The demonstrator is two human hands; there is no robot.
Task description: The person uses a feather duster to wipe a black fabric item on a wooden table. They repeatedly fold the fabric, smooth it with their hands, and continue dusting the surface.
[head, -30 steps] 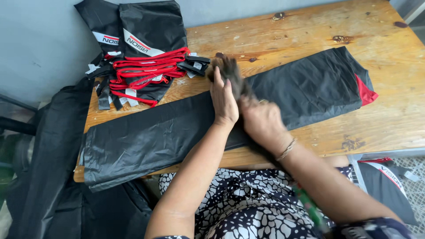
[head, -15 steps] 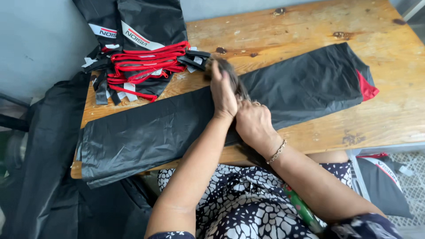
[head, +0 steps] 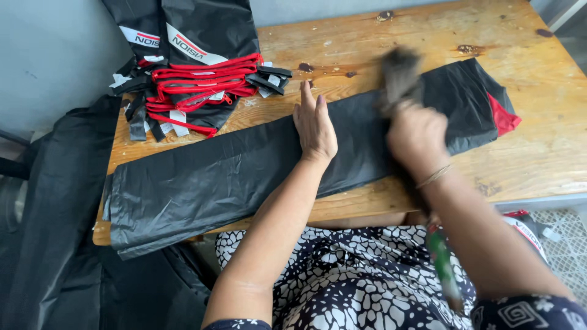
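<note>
Black folded fabric (head: 232, 177) spans the wooden table (head: 550, 153) from eight to two o'clock. The left hand (head: 315, 125) lies flat on it; the right hand (head: 416, 131) grips a blurred dark brush (head: 400, 76).

Worn, pale wooden worktop (head: 550, 153) with dark knots and stains, its plank surface scuffed, set against a grey wall. Laid straight across it from the left edge to the right part: a long folded black fabric cover (head: 202, 177) with a red patch at its right end, its left end overhanging the front corner slightly. Stacked at the back left corner, just behind that cover: a pile of folded black fabric pieces with red straps and white labels (head: 195, 79).
</note>
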